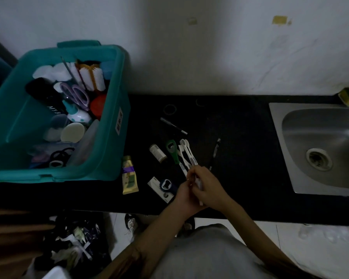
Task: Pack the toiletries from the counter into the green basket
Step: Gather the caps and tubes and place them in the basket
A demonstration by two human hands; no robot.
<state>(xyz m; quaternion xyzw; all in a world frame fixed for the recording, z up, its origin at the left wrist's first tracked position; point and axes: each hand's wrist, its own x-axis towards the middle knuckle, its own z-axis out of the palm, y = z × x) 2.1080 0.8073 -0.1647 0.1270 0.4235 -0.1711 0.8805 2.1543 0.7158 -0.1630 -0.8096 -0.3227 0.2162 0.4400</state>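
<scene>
**Both hands gather white toothbrushes at the bench front**

The green basket (54, 117), already crowded with toiletries, sits at the left end of the dark bench (240, 158). The right hand (208, 188) and left hand (184, 195) meet, fingers closed around the white toothbrushes (186, 153), beside a yellow tube (129, 176).

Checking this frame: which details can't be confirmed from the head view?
- White toothbrushes: the handle ends are covered by both hands, so each grip is unclear.
- Green basket: the side label is too small and dim to read.
- Sink: cut off by the right edge.
- White box: partly under the blue bottle opener.
</scene>
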